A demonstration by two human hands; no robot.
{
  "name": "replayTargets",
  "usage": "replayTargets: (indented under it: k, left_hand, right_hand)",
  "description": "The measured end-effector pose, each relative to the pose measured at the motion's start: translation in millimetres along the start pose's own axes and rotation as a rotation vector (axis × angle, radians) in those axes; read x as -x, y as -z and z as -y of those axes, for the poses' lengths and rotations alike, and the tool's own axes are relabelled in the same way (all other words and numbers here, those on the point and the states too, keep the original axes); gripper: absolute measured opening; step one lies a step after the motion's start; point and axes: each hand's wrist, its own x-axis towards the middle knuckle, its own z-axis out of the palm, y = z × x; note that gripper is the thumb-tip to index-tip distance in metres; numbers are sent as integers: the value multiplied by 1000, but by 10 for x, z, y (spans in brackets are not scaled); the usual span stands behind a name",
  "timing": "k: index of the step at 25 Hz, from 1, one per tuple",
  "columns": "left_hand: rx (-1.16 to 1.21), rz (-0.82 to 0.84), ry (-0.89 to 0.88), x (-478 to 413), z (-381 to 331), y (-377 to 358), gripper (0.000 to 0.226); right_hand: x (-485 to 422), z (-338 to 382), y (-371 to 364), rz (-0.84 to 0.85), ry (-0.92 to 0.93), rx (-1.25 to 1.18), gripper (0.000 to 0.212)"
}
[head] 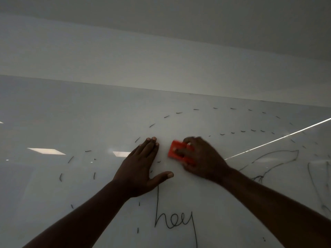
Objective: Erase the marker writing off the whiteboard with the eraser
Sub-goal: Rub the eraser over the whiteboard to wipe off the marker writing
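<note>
A glossy whiteboard (71, 113) fills the lower two thirds of the head view. My right hand (202, 158) presses a red eraser (176, 151) flat against the board just right of centre; its fingers cover most of the eraser. My left hand (141, 167) lies flat on the board beside it, fingers together, thumb spread, holding nothing. Below the hands the word "hey" (174, 222) stands in black marker. Short black dashes (232, 132) arc above and to the left of the hands. A line drawing (279, 158) sits to the right.
The board's top edge (161, 89) meets a pale wall above it. Ceiling lights reflect in the board at the left (46, 151), and a bright reflected streak (279, 138) crosses the right side. More marker lines (320, 185) run down the far right.
</note>
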Motion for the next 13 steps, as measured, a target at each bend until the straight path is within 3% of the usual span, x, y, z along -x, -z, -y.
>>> replayTargets:
  k: [3,4,5,8,9,11,13]
  left_hand:
    - [7,-16,28,-17,-86,3,120]
    - [12,-21,39,-18,-109,0,120]
    - [14,-29,47,-22,-125,2,120]
    - [-8,-19,50,-28,-136,45,121]
    - [-26,-3,52,-33,-142,61,121]
    - [-49,47,42,-55,-139,111,119]
    - [-83,52,24,-61,-62,208,108]
  right_hand:
    - [-274,-67,3,-173,-616,-27,42]
    - [-300,99,-93,-225,-695,-26,41]
    - [-288,287,-190,-249,-632,-22,42]
    - [-98,365,-231,-122,-55,-28,46]
    - [-134,201,-155,-70,40,-38,47]
    - [-271,-55,-70,-47,-24,-21,46]
    - [-405,-80,-78,-129,-284,11,45]
